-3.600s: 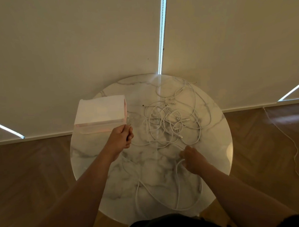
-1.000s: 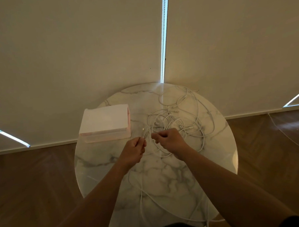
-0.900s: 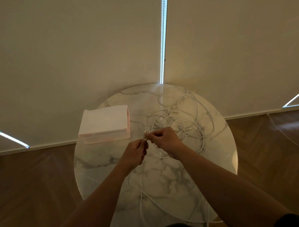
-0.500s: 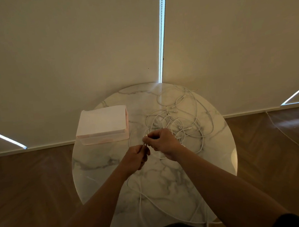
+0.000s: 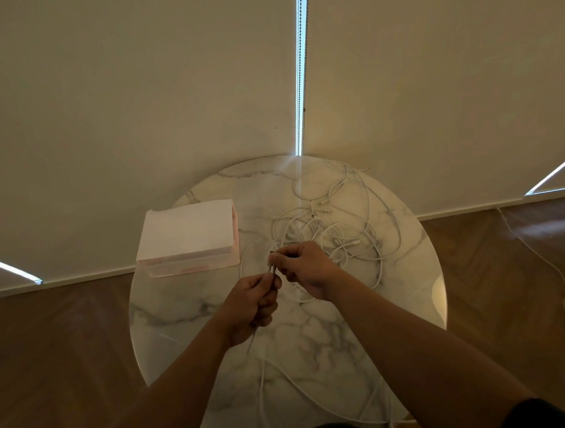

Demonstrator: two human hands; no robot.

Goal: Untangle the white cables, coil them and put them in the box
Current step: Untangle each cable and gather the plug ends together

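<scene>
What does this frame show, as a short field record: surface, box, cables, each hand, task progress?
surface: round marble table
box: pale box at the table's far left, nothing visibly in it
cables: white cables in a loose tangle on the far right of the table; strands also trail toward the near edge
left hand: left hand closed on a cable end
right hand: right hand pinching a cable end just beside the left
progress: no cable coiled or boxed yet

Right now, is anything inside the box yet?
Cannot tell. The box sits closed under its white lid, so the inside is hidden. The tangled white cables lie beside it on the table; both hands, left hand and right hand, pinch one cable end.
</scene>
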